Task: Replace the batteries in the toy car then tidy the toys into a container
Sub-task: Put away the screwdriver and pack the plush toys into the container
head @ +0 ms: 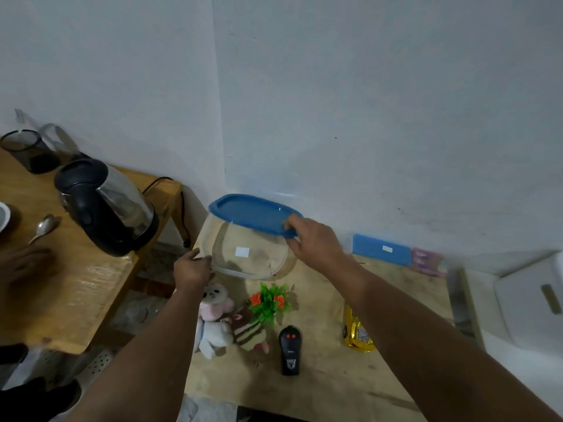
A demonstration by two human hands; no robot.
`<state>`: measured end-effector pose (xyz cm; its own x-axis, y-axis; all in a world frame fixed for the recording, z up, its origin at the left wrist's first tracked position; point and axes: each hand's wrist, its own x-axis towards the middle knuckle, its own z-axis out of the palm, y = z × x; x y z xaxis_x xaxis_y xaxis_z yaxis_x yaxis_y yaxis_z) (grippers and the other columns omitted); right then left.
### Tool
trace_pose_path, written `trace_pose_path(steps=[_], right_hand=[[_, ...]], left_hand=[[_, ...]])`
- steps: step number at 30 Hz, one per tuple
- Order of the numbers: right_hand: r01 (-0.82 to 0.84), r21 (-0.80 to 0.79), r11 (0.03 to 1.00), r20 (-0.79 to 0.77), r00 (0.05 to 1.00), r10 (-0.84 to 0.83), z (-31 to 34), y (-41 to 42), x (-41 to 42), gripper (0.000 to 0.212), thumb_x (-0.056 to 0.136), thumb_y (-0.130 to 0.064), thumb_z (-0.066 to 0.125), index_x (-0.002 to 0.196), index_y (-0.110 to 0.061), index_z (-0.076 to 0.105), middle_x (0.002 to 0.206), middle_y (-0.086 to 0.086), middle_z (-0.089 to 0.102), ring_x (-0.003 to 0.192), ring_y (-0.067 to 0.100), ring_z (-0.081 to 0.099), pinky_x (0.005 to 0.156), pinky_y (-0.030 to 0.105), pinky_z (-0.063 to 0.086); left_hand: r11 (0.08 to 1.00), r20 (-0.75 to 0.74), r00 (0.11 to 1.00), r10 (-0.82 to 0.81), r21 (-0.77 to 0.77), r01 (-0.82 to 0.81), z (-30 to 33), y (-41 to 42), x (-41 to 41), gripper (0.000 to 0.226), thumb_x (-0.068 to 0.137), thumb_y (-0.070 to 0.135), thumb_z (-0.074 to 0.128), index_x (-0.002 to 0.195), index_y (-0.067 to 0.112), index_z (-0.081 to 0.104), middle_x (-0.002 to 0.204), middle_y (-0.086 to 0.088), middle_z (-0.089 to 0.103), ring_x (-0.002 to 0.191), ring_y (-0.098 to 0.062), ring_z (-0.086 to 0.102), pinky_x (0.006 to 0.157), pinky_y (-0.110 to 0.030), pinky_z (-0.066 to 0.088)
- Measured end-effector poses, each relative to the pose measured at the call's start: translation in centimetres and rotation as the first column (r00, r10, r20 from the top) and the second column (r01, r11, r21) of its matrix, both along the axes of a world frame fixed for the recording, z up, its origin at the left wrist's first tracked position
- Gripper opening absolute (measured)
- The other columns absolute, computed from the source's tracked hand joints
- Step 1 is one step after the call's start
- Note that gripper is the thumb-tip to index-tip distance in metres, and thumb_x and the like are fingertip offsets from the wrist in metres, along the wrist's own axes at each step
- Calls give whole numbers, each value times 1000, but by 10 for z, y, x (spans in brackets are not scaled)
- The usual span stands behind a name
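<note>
A clear plastic container (pixel 243 254) with a blue lid (pixel 249 211) stands tilted at the back of the light wooden table (pixel 329 360). My left hand (pixel 192 268) grips its lower left edge. My right hand (pixel 310 242) pinches the lid's right rim. In front lie a white-pink plush toy (pixel 213 318), a striped plush (pixel 249 335), a small green plastic plant with orange flowers (pixel 269 301), a black remote control (pixel 290 350) and a gold toy car (pixel 358 335), partly hidden by my right forearm.
A black and steel kettle (pixel 106 205) stands on a second wooden table (pixel 70 287) at left, with a spoon (pixel 44 226) and dark cup (pixel 27 150). Another person's hand (pixel 21 263) rests there. A blue box (pixel 382 249) leans against the wall. A white appliance (pixel 530 303) sits right.
</note>
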<state>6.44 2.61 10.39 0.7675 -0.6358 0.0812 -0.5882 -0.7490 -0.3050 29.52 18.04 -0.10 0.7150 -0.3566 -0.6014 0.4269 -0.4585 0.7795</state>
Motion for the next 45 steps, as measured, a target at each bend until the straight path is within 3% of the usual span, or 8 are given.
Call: trace_pose_path(steps=[10,17,22,29,33,38,41,45], right_hand=[[396,279,875,352,805,-477,1,-7,-89,37,102,-29,50,138,-35,41,109,-1,70,93,22,69,72,39,59],[374,573,729,215,790,-574,-37,-32,-134,43,100,-5,55,142,-11,48,127,3,58,120,23,57,96,34,47],[513,559,651,57,760,-648,-57,-66,-132,59,96,-14,63,151,-13,42,148,10,49,132,28,51,108,40,44],[620,462,634,30,704,-710,-58,-67,-117,60,96,-21,59,151,-19,37,145,17,45,130,34,50,105,44,46],[532,313,787,89,808,-582,-39,-33,-98,46,97,-21,57,142,-24,48,137,8,49,120,27,55,99,40,49],[190,189,963,184,957,-225,-21,51,-51,27,97,-22,56,123,-20,64,114,-2,60,100,18,63,79,37,55],[2,157,988,129,991,-23,-20,108,-24,23,97,-28,50,113,-22,65,104,-4,62,80,19,64,60,37,53],[-129,218,967,-183,968,170,-32,161,1,25,97,-32,47,115,-19,59,105,7,64,88,32,64,67,38,46]], left_hand=[[997,29,999,-44,57,42,-3,3,1,43,99,8,65,141,12,60,124,-26,67,87,-35,72,74,-42,63],[997,28,999,-35,75,33,-6,4,-2,43,98,7,65,140,12,60,124,-24,67,91,-38,74,82,-49,65],[997,10,1000,-10,76,9,-4,4,-1,44,96,7,66,140,11,60,124,-26,66,95,-40,73,79,-47,64],[995,23,999,-47,85,45,3,8,-5,52,97,12,69,146,4,54,126,-27,66,95,-38,74,82,-44,63],[957,206,955,-215,240,164,21,18,-7,57,91,33,67,141,7,61,122,-21,72,97,-36,74,88,-47,61],[815,535,642,-549,512,271,44,52,-24,50,96,43,55,140,20,62,132,-13,67,120,-39,59,95,-50,52],[664,459,502,-733,645,379,40,78,-29,64,96,56,56,151,26,48,151,-13,49,137,-40,43,107,-57,40],[467,276,399,-874,702,538,24,102,-31,91,86,78,52,162,39,21,169,-8,23,151,-40,24,114,-60,30]])
